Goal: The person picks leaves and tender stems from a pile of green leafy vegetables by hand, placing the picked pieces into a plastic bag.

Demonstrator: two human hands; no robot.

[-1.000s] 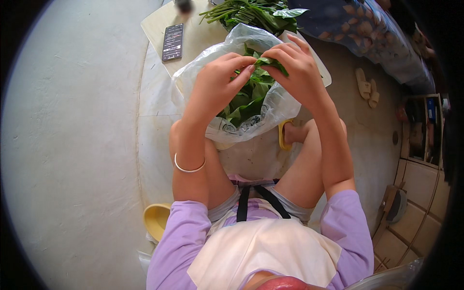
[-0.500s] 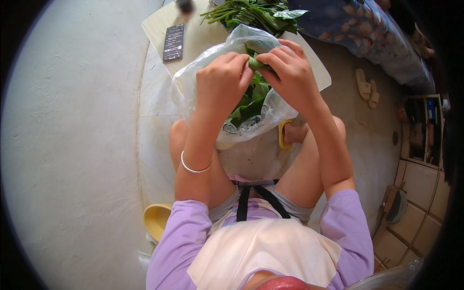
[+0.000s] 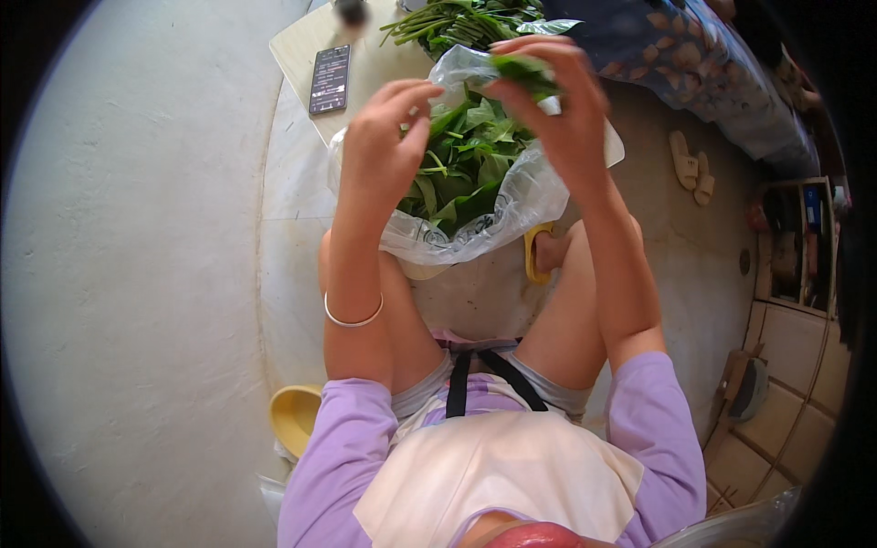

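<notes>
A clear plastic bag (image 3: 516,196) stands open in front of me, with torn green leaves (image 3: 470,151) heaped inside. Over its left side is my left hand (image 3: 388,128), fingers curved and apart with nothing visible between them. My right hand (image 3: 562,96), somewhat blurred, is above the bag's right side and grips a green leaf (image 3: 527,75) between thumb and fingers. Beyond the bag lies a bunch of long-stemmed leafy greens (image 3: 466,23), partly cut off by the top edge.
The pale table (image 3: 297,41) carries a phone (image 3: 330,80) and a dark, blurred object (image 3: 350,11). A yellow basin (image 3: 294,416) is by my left elbow. Light slippers (image 3: 685,164) lie on the floor at right, near floral fabric (image 3: 685,55) and a shelf (image 3: 799,242).
My hands have parted from where they met over the bag. The left moved left and loosened; the right rose slightly with the leaf, uncovering the leaves in the bag.
</notes>
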